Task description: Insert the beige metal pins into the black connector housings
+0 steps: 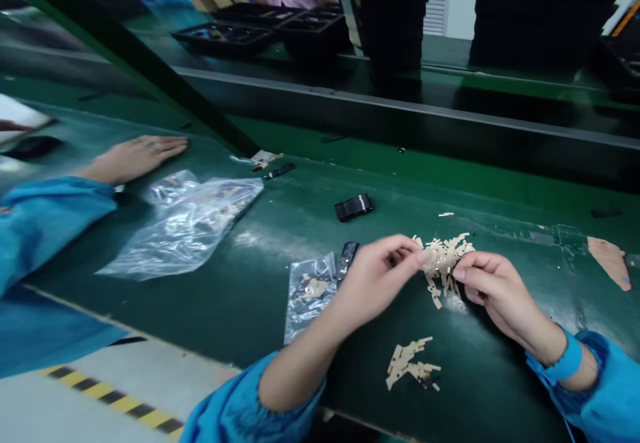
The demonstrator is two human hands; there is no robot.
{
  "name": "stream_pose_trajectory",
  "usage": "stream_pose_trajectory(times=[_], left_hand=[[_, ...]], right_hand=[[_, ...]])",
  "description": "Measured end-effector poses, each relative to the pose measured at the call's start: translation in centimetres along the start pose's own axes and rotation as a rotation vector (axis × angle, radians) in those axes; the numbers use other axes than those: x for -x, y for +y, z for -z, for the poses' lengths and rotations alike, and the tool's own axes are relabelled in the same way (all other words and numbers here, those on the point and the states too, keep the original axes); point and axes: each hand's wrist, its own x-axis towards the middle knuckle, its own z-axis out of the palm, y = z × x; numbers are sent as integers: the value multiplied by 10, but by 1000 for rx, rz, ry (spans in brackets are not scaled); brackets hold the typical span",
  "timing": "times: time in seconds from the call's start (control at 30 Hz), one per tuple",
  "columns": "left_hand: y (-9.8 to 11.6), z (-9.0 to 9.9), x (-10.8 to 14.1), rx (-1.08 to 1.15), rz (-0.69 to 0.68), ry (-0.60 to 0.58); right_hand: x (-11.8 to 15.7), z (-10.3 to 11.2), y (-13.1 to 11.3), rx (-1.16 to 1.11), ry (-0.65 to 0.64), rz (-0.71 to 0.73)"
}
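A pile of small flat cream-coloured pieces (443, 259) lies on the green tabletop (240, 316). At its left edge is my left hand (377, 273), thumb and forefinger pinched together. On the pile's right side my right hand (495, 289) is also closed in a pinch, a blue band around its wrist. Whatever sits between either pair of fingertips is too small to make out. A smaller cluster of similar cream pieces (410, 361) lies nearer the table's front edge. Beside my left forearm rests a small clear bag (309, 289) holding a few cream parts, with a black part (347, 256) at its corner.
A ribbed black part (353, 207) lies behind my left hand. Further left is a larger clear plastic bag (190, 229). A co-worker's hand (140, 158) rests flat beyond it. A green post (165, 76) slants across the left. Black trays (225, 36) stand at the back.
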Motion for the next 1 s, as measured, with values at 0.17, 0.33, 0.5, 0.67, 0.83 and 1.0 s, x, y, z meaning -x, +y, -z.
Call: stream_pose_trajectory(times=[0.17,0.33,0.5,0.67,0.83,1.0], left_hand=[[-6,59,3,-801,164,137],[-16,64,-1,-820,205,4],[-18,69,-1,-889,169,59],[-6,55,3,-740,82,236],[7,-8,-1,-132,94,-138],[-1,-39,-8,177,198,-200]], right_hand=[[-6,15,9,83,82,53],[-6,20,12,66,91,87],[-2,22,13,79,123,114],[-1,20,14,75,133,103],[-2,18,14,62,164,124],[-2,16,12,18,160,87]])
